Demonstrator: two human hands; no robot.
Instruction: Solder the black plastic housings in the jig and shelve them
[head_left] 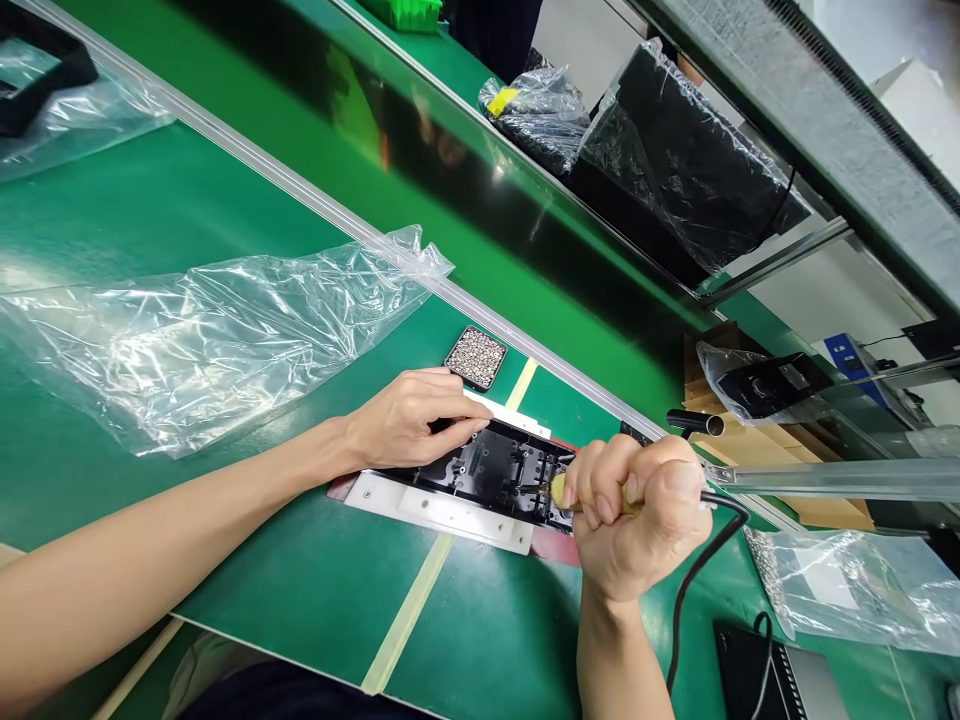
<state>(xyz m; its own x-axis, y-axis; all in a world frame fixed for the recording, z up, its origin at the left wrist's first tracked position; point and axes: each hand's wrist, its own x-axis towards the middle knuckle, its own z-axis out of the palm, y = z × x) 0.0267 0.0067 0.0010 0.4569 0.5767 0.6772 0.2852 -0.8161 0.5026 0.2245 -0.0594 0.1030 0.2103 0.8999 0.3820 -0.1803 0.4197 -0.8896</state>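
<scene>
Work seems partly done: the black plastic housing (pixel 480 465) sits in its white fixture (pixel 442 512), between and below the fingers of both hands.

The right hand (pixel 637 505) has its fingers wrapped firmly around a corded, soldering-iron-like tool (pixel 559 490), whose tip points into the housing near these fingers. The left hand (pixel 412 415) has thumb and forefinger close together at the far rim; whether they pinch something, I cannot tell. Placing the housing is done; many small metal pieces (pixel 478 353) lie in the tray (pixel 472 385) just beyond the left fingers, and the finished spots are too small to count. The housing looks long, shallow and glossy, with ribs and small posts inside.
</scene>
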